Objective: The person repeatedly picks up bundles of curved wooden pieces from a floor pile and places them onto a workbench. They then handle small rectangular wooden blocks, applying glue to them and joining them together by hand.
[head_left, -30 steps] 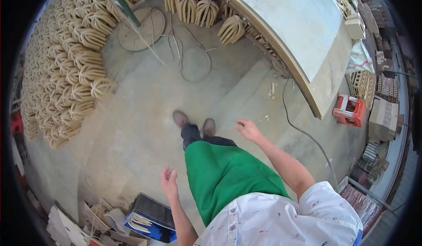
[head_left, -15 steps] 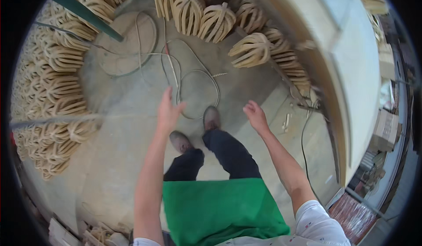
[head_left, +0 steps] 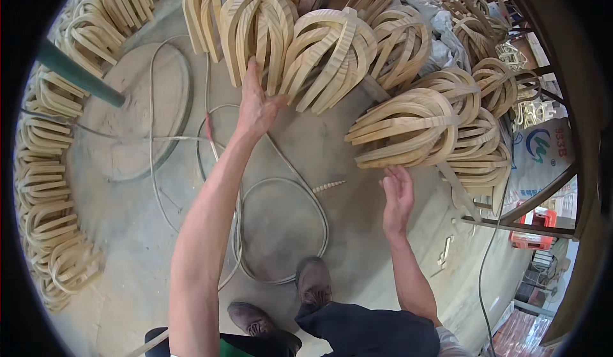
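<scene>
My left hand (head_left: 257, 105) reaches up to the lower ends of a bundle of bent wooden strips (head_left: 258, 22). Its fingers lie along the wood and the thumb is spread to the side. Beside it stands another arched bundle (head_left: 332, 53) of pale strips. My right hand (head_left: 398, 200) is just below a bundle lying on its side (head_left: 408, 130), with the fingers loosely bent, the thumb apart and nothing visible in them. Whether its fingertips touch the wood is hard to tell.
A looped hose (head_left: 325, 220) lies on the floor before my shoes (head_left: 314, 281). To the left, a green pole (head_left: 83, 76) rises from a round base (head_left: 153, 117), with rows of bundles (head_left: 48, 184) beyond. A dark metal frame (head_left: 543, 194), a sack (head_left: 539, 152) and a red crate (head_left: 535, 226) stand right.
Both hands have moved forward to the bundles, the left to an upright one and the right below the sideways one. The view has come closer, and the large pale panel at right is out of sight.
</scene>
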